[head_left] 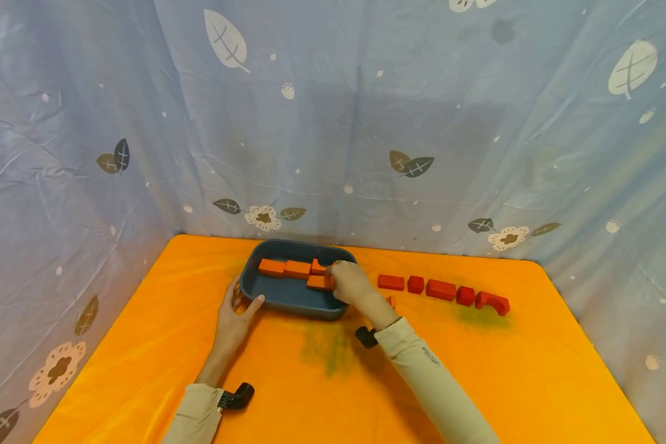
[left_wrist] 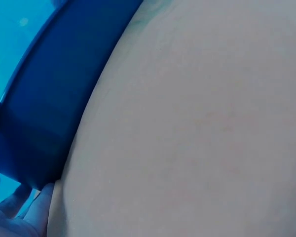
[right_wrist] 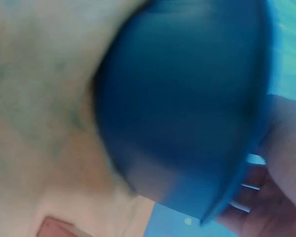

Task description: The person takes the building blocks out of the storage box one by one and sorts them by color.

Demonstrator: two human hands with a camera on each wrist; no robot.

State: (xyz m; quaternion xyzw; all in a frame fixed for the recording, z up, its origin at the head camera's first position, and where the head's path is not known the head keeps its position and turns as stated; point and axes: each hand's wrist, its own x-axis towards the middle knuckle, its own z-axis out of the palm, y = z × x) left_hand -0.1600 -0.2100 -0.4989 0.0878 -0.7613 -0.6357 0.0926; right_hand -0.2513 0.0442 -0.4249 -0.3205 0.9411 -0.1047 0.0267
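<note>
A dark blue-grey tray (head_left: 288, 307) stands toward the back of the table with several orange blocks in it. My left hand (head_left: 234, 320) grips its near left corner, thumb over the rim and fingers along the outside. In the left wrist view, fingers (left_wrist: 37, 210) touch the tray wall (left_wrist: 54, 94). My right hand (head_left: 352, 283) reaches over the tray's right end, fingers curled down at an orange block (head_left: 320, 282), which they partly cover. Behind it lies an orange block with a curved notch (head_left: 317, 267). The right wrist view is blurred and hides the fingertips behind the tray wall (right_wrist: 182, 98).
Right of the tray runs a row of red blocks, among them a long block (head_left: 441, 290), a cube (head_left: 415, 284) and an arch (head_left: 493, 302). Another orange block (head_left: 391, 301) shows partly behind my right wrist. A patterned curtain (head_left: 366, 123) borders the yellow table (head_left: 288, 382).
</note>
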